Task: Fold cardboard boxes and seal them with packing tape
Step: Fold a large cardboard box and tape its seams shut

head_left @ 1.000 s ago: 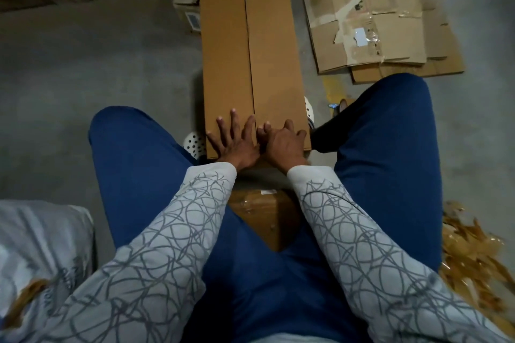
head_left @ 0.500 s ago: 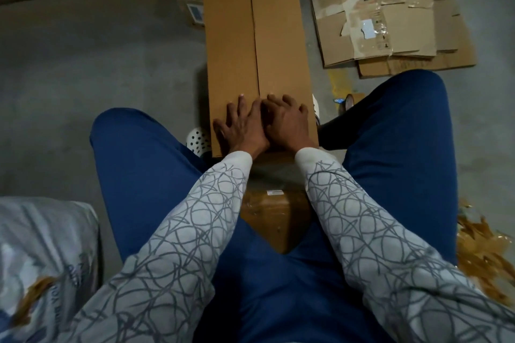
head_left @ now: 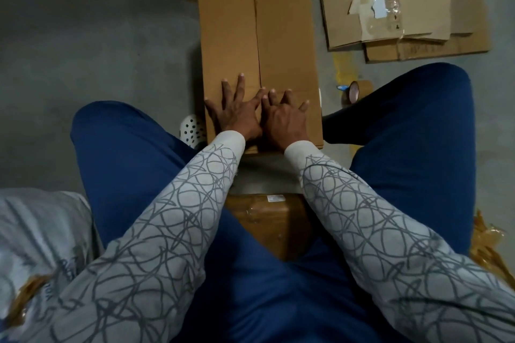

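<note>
Grey concrete floor (head_left: 83,50) all around, pretty dim light, and only the one head view to go on, looking down past blue trousers.

Lying on the floor between the person's knees is a long brown cardboard box (head_left: 284,36), running straight away from them. Its two top flaps are folded shut and meet in a centre seam (head_left: 256,22) down the whole length. I can't tell in this light whether any tape is on it yet.

Left hand (head_left: 237,111) and right hand (head_left: 284,120) sit side by side at the near end, one on each flap, touching at the seam. The grip on both is wide: fingers straight and spread, palms pressing flat, holding nothing.

My guess on handling: plain corrugated board, light and fairly stiff, but the flaps will want to spring up if you let go. So hold it by pressing down right beside the seam, like here, not by the edges.

A roll of brown packing tape (head_left: 359,90) stands on the floor just right of the box, near the right knee. Flattened cardboard sheets (head_left: 418,44) with torn tape lie further out on the right, and a white perforated clog (head_left: 192,131) pokes out beside the box on the left.
</note>
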